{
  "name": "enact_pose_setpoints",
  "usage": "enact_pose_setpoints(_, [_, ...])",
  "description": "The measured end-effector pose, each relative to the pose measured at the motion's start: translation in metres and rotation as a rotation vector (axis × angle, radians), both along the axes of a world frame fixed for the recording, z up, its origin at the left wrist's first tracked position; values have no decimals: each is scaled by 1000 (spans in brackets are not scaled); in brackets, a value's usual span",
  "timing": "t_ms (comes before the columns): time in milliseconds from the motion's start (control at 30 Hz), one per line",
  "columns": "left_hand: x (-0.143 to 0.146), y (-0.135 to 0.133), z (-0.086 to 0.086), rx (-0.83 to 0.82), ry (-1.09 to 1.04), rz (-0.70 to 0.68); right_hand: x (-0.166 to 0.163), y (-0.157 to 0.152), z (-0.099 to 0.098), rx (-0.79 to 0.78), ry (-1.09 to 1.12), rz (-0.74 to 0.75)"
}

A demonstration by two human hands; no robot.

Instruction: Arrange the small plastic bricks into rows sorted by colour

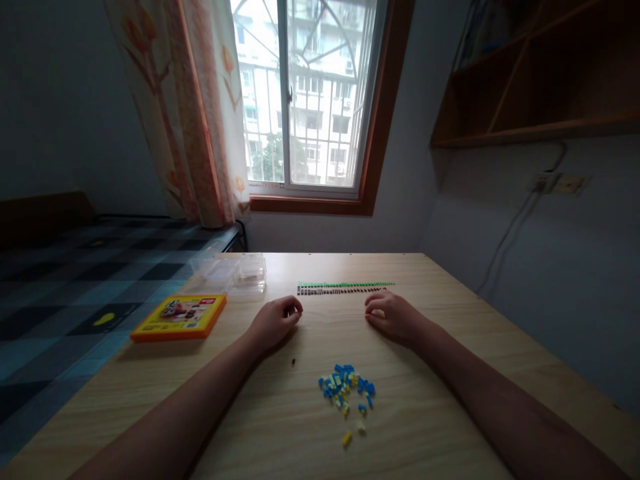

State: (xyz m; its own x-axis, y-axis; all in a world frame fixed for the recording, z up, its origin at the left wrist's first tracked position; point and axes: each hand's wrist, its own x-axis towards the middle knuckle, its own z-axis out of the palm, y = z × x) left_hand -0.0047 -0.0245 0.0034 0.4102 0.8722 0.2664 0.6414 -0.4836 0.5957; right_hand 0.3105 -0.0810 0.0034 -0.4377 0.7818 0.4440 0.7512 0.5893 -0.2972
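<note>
My left hand (277, 321) rests on the wooden table with its fingers curled and thumb and forefinger close together. It is beside the left end of two straight rows of tiny toy bricks. Whatever its fingertips may hold is too small to see. My right hand (393, 315) is curled in a loose pinch just below the right end of the rows; nothing can be made out in it. The far row is green bricks (345, 285), the near one dark brown bricks (340, 291). Between my forearms lies a loose pile of blue and yellow bricks (345, 383).
A single dark brick (293, 361) lies near my left forearm, a yellow brick (347, 439) nearer me. At left are an orange-yellow box (180, 318) and clear plastic trays (235, 273). A bed (100, 280) stands left of the table (280, 420), a wall right.
</note>
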Motion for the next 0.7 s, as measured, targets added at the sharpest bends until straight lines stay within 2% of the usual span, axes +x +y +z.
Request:
enact_pose_setpoints(133, [0, 0, 0, 6, 11, 0, 26, 6, 1, -63, 28, -124])
enact_pose_setpoints(267, [0, 0, 1, 0, 17, -2, 38, 10, 2, -113, -16, -208])
enact_pose_setpoints(700, [-1, 0, 1, 0, 47, -4, 30, 12, -4, -180, -111, -216])
